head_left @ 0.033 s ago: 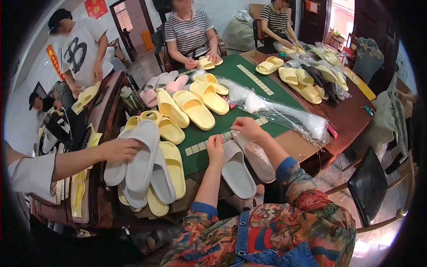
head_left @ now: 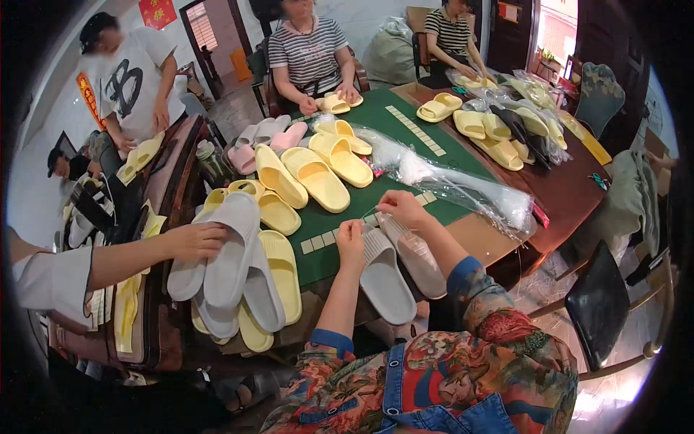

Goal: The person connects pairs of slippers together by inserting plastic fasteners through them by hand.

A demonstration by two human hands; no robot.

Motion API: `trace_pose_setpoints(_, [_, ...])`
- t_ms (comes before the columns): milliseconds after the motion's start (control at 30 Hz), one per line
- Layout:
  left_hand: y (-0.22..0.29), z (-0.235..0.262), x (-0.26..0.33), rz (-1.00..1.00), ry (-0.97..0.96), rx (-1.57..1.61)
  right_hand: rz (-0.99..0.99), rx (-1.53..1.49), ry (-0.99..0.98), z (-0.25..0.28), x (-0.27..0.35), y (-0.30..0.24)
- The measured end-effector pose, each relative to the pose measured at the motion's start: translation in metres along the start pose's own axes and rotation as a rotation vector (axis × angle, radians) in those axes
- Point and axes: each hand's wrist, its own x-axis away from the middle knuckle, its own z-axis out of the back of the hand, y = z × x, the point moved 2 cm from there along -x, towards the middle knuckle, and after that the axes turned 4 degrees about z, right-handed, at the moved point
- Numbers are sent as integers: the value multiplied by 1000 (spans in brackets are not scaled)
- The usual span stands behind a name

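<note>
The left hand [head_left: 351, 237] and the right hand [head_left: 402, 208] are raised close together over a pair of grey slippers [head_left: 396, 269] lying at the near edge of the green-topped bench [head_left: 405, 148], fingertips pinched as if on something thin between them; what it is cannot be told. Yellow slippers [head_left: 315, 176] lie beyond on the bench, beside clear plastic bags [head_left: 463, 189]. At the left, another person's hand [head_left: 196, 241] rests on a stack of grey and yellow slippers [head_left: 238, 275].

Pale slippers on green
Grey slippers [head_left: 394, 271] and yellow slippers [head_left: 318, 177] — the bench [head_left: 376, 199] green-topped, brown-edged — floral sleeves [head_left: 499, 325], red-orange.
</note>
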Motion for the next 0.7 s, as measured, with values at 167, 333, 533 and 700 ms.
trace_pose_setpoints(167, [7,-5,-10,187,-59,-55,-120,-305,9,-5,-1,14])
trace_pose_setpoints(333, [35,-32,-31,-493,96,-871,-148,-521,3,-1,-3,21])
trace_pose_setpoints(533, [25,-50,-26,-156,-44,-711,-358,-756,90,6,2,29])
trace_pose_setpoints(700, [7,-45,-22,-83,-99,-416,-152,-735,41,-3,0,27])
